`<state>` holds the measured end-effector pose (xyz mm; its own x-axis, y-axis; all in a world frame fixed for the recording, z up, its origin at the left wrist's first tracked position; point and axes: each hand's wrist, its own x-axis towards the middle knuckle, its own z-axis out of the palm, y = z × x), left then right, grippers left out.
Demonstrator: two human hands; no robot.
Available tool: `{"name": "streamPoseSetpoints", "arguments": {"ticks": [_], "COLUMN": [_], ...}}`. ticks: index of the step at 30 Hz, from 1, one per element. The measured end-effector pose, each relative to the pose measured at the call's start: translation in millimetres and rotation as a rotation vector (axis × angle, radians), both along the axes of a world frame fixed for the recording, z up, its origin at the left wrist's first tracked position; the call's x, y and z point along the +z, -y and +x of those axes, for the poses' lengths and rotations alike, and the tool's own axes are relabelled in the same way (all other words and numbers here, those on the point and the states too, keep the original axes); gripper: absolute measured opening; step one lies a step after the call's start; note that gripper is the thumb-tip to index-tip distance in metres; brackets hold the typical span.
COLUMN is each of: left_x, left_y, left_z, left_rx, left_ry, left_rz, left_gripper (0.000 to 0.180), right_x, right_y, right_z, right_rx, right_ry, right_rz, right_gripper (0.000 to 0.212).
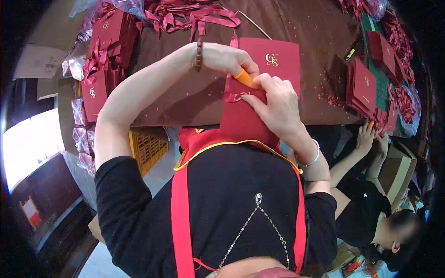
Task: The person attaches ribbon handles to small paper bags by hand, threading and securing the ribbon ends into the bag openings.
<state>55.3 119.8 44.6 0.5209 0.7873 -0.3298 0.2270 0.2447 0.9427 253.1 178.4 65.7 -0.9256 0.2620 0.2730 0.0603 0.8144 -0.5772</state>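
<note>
A red paper gift bag (245,113) with a burgundy ribbon (233,97) is between my hands at the table's near edge. My left hand (234,61) reaches in from the left with bent fingers at the bag's upper part; an orange finger cover (244,78) sits on one finger. My right hand (277,104) pinches the ribbon end between thumb and fingers, its knuckles touching the left fingertips. Just beyond, a red panel with gold print (286,55) lies flat; whether it belongs to the same bag I cannot tell. What the left fingertips grip is partly hidden.
Stacked red bags (104,34) with ribbons stand at the left. Loose burgundy ribbons (215,18) and a thin rod (255,25) lie at the far side. Red scraps dot the brown tablecloth (320,41). At right, a co-worker's hands (366,138) touch more red bags (364,85).
</note>
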Motion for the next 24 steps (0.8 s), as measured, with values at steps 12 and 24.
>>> {"name": "streamPoseSetpoints", "arguments": {"ticks": [12, 24], "left_x": [11, 16], "left_y": [4, 43], "left_z": [25, 31], "left_rx": [0.647, 0.648], "left_ry": [-0.128, 0.081], "left_rz": [0.095, -0.041], "left_gripper": [0.031, 0.051], "right_x": [-4, -8], "right_y": [-12, -49], "right_z": [5, 64], "right_rx": [-0.01, -0.139], "right_ry": [0.142, 0.27], "right_rz": [-0.324, -0.552], "right_gripper": [0.025, 0.033]}}
